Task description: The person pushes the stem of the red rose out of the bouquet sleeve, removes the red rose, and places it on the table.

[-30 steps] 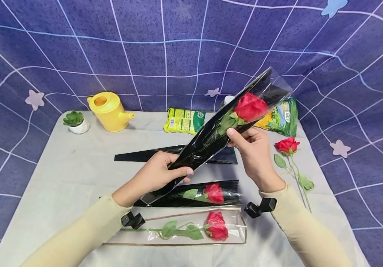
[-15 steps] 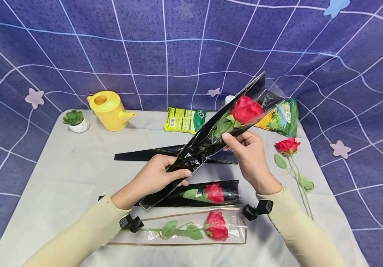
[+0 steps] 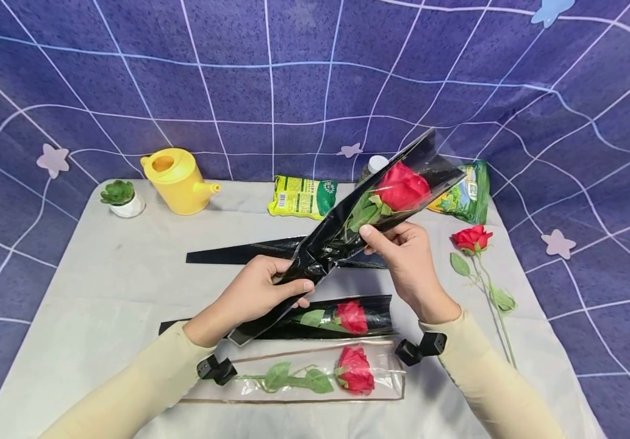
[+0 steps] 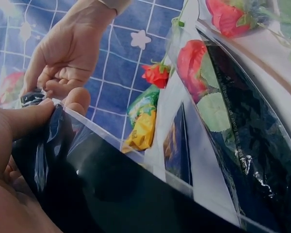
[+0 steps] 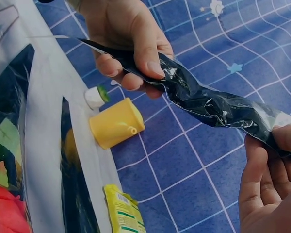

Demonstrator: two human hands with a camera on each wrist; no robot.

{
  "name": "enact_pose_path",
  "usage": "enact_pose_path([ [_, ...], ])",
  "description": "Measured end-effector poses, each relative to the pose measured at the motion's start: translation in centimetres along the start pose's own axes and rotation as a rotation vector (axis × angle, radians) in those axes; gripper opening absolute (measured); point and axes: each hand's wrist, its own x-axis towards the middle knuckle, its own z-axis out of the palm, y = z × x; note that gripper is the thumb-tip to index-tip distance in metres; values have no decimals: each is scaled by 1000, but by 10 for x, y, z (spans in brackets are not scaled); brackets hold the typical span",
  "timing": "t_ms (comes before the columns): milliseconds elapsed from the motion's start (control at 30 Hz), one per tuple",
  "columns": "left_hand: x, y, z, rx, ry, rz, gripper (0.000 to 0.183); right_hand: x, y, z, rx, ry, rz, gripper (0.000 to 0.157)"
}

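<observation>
A red rose (image 3: 402,186) in a black and clear sleeve (image 3: 315,253) is held slanted above the table, its bloom toward the upper right. My left hand (image 3: 257,286) grips the sleeve's narrow lower part, thumb on top. Just below the bloom, my right hand (image 3: 408,262) pinches the sleeve between thumb and fingers. Between the hands the sleeve is creased and crumpled, plainly so in the right wrist view (image 5: 199,99). Under it lie another black-sleeved rose (image 3: 350,317), a clear-sleeved rose (image 3: 355,370) and a flat black sleeve (image 3: 238,252).
A loose rose (image 3: 472,239) lies at the right. Along the back stand a potted succulent (image 3: 125,200) and a yellow watering can (image 3: 177,183), with a yellow-green packet (image 3: 300,196), a white-capped container (image 3: 377,163) and a green-and-yellow bag (image 3: 471,192).
My right hand has shifted down and left, toward the left hand, with the bloom end sinking too. The sleeve has buckled between the hands. My left hand has barely moved.
</observation>
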Motion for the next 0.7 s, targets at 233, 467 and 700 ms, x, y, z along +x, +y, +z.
enact_pose_path([
  [233, 0, 0, 0, -12, -17, 8, 16, 0, -2, -1, -47, -28, -19, 15],
  [467, -1, 2, -4, 54, -17, 6, 15, 6, -11, -5, -1, 7, -96, 14],
  [700, -4, 4, -3, 32, 2, 9, 16, 6, -13, 0, 133, 4, -68, 15],
])
